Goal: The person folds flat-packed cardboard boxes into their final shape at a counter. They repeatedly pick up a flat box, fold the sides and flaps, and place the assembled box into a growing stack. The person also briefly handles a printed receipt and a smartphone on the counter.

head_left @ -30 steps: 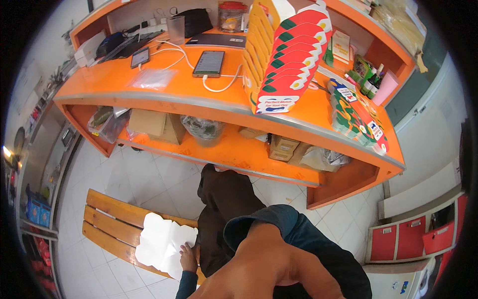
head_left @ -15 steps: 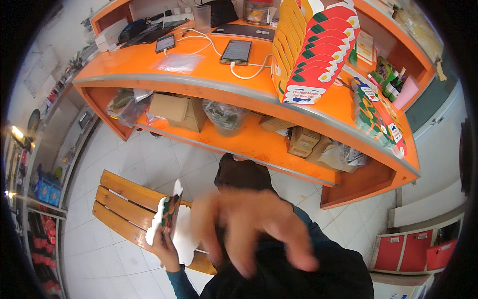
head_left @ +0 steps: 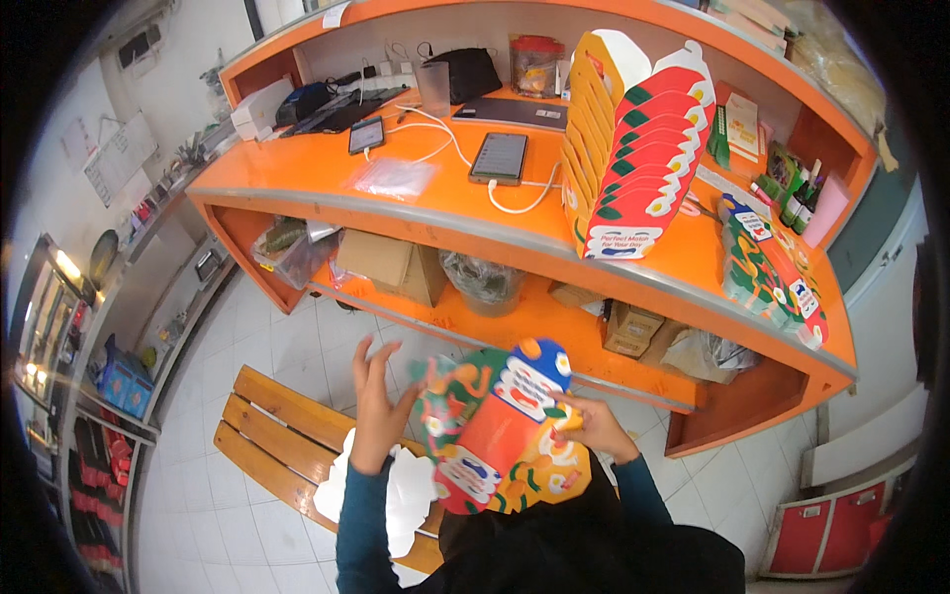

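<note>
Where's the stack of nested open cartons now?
Head view, upper right: the nested carton stack stands on the orange counter, between the larger phone and the flat printed cartons.

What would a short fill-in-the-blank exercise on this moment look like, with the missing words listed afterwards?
1. With its fingers raised, the person's ____ hand is beside the printed card sheet, which the other hand grips by its edge.
2. White card lies on a slatted bench made of ____.
3. The nested cartons stand on a counter coloured ____.

Missing words: left; wood; orange.
</note>
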Demonstrator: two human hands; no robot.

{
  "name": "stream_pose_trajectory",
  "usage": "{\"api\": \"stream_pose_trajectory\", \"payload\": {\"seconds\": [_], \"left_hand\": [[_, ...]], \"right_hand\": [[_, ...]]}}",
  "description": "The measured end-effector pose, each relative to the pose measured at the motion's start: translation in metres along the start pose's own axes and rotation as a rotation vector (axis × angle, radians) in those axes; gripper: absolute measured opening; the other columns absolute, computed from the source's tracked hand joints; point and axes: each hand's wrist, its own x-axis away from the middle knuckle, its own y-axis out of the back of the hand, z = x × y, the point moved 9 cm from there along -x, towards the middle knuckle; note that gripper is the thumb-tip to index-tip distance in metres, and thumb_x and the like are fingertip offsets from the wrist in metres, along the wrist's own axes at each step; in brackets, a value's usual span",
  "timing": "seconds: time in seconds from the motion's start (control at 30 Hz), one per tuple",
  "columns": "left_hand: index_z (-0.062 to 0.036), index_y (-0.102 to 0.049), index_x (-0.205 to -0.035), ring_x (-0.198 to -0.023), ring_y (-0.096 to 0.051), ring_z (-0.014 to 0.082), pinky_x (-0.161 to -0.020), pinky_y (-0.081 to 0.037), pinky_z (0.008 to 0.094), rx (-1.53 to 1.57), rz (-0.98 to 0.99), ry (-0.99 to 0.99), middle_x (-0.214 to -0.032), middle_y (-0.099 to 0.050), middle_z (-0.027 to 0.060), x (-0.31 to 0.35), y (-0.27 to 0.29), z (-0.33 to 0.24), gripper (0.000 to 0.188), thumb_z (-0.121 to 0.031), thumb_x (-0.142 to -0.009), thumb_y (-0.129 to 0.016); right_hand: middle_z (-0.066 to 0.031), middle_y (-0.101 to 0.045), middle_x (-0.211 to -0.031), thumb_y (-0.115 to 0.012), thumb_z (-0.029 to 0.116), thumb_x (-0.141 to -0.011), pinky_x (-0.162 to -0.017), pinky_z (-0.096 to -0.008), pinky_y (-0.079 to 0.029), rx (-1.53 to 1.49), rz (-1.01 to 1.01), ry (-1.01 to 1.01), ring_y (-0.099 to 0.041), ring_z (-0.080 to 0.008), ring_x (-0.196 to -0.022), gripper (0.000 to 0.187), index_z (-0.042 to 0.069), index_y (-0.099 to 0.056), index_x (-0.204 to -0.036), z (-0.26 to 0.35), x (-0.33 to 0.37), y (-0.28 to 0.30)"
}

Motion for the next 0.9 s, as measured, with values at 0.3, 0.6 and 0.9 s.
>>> {"api": "stream_pose_trajectory", "payload": {"seconds": [0.3,0.6,0.9], "left_hand": [[0.002,-0.052,-0.098,-0.085,-0.052,0.033,-0.074,-0.04,0.0358,0.273,0.036,-0.19,-0.088,-0.054,0.0225,-0.248,-0.115,0.002,0.042,-0.035,-0.086,-0.036],[-0.0011,-0.062,-0.087,-0.081,-0.054,0.0364,-0.072,-0.04,0.0376,0.188,0.19,-0.048,-0.079,-0.056,0.0266,-0.302,-0.175,0.032,0.058,-0.047,-0.085,-0.027],[0.0031,-0.053,-0.103,-0.1,-0.047,0.0345,-0.087,-0.033,0.0335,0.389,0.254,0.093,-0.103,-0.051,0.0257,-0.322,-0.191,0.047,0.063,-0.049,-0.086,-0.022]], "right_hand": [[-0.007,-0.049,-0.107,-0.068,0.0,-0.064,-0.083,-0.0232,-0.036,0.038,-0.205,-0.17,-0.045,-0.0124,-0.095,0.063,0.005,-0.041,-0.12,-0.088,0.047,0.016],[-0.0121,-0.045,-0.093,-0.067,0.004,-0.062,-0.079,-0.0258,-0.037,0.291,-0.319,-0.046,-0.046,-0.0206,-0.089,0.063,0.004,-0.041,-0.12,-0.079,0.05,0.026],[-0.0186,-0.044,-0.107,-0.066,0.01,-0.064,-0.087,-0.0316,-0.034,0.352,-0.258,-0.092,-0.043,-0.0282,-0.102,0.061,0.001,-0.04,-0.119,-0.086,0.041,0.03]]}}
